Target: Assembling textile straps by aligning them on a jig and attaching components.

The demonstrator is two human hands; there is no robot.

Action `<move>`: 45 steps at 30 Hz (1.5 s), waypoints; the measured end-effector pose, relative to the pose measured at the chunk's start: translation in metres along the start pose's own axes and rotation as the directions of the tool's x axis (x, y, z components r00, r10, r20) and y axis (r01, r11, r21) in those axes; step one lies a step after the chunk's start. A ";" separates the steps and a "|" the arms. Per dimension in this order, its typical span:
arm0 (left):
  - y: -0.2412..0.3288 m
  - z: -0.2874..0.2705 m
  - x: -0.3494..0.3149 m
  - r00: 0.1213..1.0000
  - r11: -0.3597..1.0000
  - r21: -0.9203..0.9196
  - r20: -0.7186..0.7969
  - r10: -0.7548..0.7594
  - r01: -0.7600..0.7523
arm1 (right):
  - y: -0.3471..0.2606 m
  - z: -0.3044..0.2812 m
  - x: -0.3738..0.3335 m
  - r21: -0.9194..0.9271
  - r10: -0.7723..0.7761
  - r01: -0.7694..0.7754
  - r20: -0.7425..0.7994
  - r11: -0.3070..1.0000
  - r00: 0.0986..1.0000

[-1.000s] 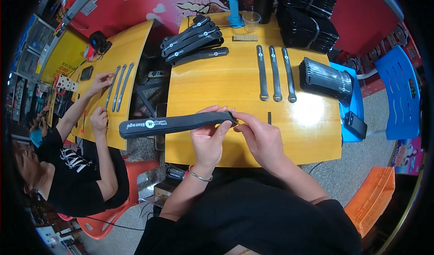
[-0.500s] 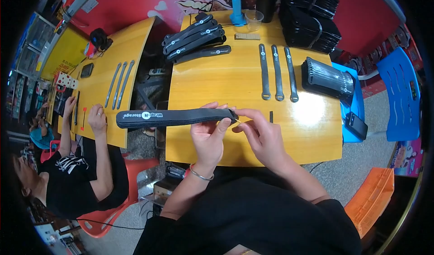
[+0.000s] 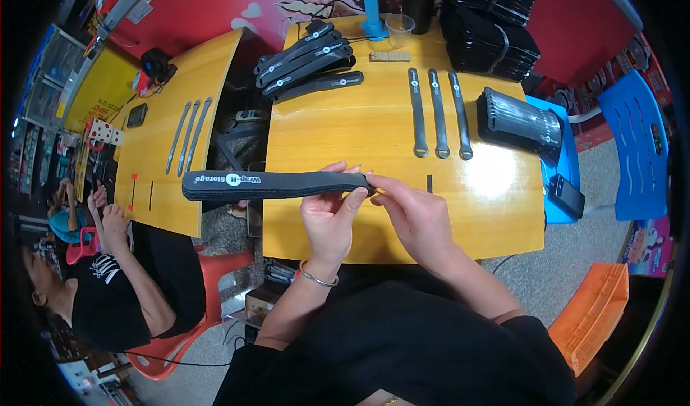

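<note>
A bundle of stacked black straps with white print lies level above the near part of the table. My left hand is closed around it near its right end, thumb in front. The fingers of my right hand pinch at that same end; whatever small thing is between the fingertips is hidden. On the table beyond my right hand lie three single black straps side by side. A short dark strip is just past my right hand.
Several bundled straps are piled at the far left of the table. At the back stand a blue fan, a clear cup and banded black stacks. A black bundle sits right. A co-worker sits left.
The thin yellowish band that showed between my right fingertips is out of sight. My right hand has closed in on the bundle's end. The co-worker's hands have drawn together.
</note>
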State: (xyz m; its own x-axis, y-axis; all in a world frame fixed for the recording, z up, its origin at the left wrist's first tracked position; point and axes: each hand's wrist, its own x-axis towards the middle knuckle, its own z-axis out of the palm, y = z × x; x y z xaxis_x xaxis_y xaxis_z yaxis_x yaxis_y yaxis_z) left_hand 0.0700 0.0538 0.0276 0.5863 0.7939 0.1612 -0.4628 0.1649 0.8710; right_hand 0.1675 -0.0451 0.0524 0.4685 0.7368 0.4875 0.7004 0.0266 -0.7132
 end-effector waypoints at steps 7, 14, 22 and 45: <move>0.005 0.003 0.001 0.998 0.994 0.092 -0.022 -0.062 0.064 | -0.003 0.008 -0.001 0.326 0.253 -0.251 0.038 0.912 0.967; 0.007 0.006 0.004 0.997 0.994 0.077 -0.008 -0.075 0.075 | 0.002 0.013 0.004 0.121 0.128 -0.119 -0.067 0.985 0.990; 0.010 -0.003 0.009 0.976 0.975 0.149 0.118 -0.185 0.167 | 0.007 0.010 0.008 0.111 0.118 -0.109 -0.080 0.988 0.990; 0.005 -0.004 0.009 0.921 0.939 0.010 0.191 -0.340 0.344 | 0.025 0.011 0.004 0.481 0.243 -0.195 -0.038 0.854 0.969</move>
State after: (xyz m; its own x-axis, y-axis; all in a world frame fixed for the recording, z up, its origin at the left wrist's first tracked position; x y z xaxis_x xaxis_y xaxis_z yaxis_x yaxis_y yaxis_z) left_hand 0.0707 0.0641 0.0315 0.8244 0.5630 -0.0585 -0.2260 0.4221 0.8779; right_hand 0.1812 -0.0337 0.0307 0.6447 0.6949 0.3186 0.2478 0.2044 -0.9470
